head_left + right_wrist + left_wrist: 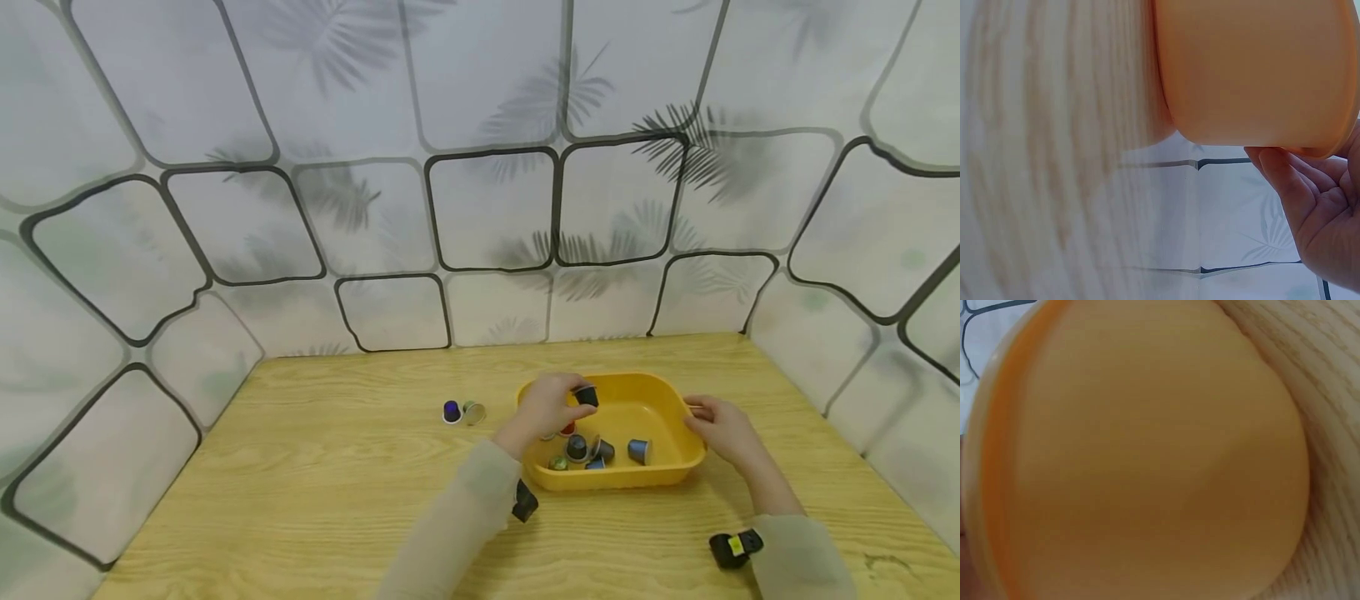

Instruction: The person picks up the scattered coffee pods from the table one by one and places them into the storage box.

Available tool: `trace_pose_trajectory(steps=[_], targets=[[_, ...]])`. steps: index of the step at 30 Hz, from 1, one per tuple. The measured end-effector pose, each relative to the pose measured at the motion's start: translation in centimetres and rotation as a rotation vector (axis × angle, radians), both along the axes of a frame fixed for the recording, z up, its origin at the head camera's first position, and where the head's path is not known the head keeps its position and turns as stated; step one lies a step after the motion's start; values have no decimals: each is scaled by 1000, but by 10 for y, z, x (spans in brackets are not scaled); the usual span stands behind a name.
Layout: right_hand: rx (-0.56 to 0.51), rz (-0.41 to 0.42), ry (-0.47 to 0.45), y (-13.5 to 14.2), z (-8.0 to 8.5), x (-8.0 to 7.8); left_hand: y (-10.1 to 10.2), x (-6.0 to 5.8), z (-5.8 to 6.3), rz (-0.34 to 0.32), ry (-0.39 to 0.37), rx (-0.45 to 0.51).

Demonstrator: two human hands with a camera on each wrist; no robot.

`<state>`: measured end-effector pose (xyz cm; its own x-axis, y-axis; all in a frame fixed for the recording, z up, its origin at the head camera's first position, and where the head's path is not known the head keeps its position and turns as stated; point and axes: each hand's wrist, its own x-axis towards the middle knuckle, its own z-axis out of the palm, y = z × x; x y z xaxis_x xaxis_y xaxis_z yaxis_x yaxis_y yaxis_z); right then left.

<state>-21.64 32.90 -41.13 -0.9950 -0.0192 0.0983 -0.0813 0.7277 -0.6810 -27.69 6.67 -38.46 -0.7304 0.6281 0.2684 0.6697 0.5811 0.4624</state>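
A yellow tray [621, 478] with raised walls stands on the table, and several coffee capsules lie in its near and left part. Over its left side my left hand [546, 407] pinches a black coffee capsule [587, 395] between thumb and fingers. In the tray are a blue capsule [639, 451], a dark capsule [577, 447] and a green one [558, 462]; a red capsule [567, 428] is partly hidden by the hand. My right hand [724, 427] grips the tray's right rim. The tray's outer wall [1160, 444] fills most of the left wrist view, hiding the left hand's work.
Left of the tray, a purple capsule [452, 411] and a pale capsule [475, 412] sit side by side on the wooden table [315, 483]. Patterned cloth walls [495, 208] rise behind and along both sides of the table.
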Motion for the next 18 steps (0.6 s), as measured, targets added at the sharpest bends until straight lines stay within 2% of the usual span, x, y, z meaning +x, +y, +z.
trace_pose_trajectory(steps=[4, 18], targets=[[1, 3, -3, 0, 0, 0, 8, 1, -4, -2, -34, -14], [3, 0, -6, 0, 1, 1, 22, 1, -13, 24, -14, -128]])
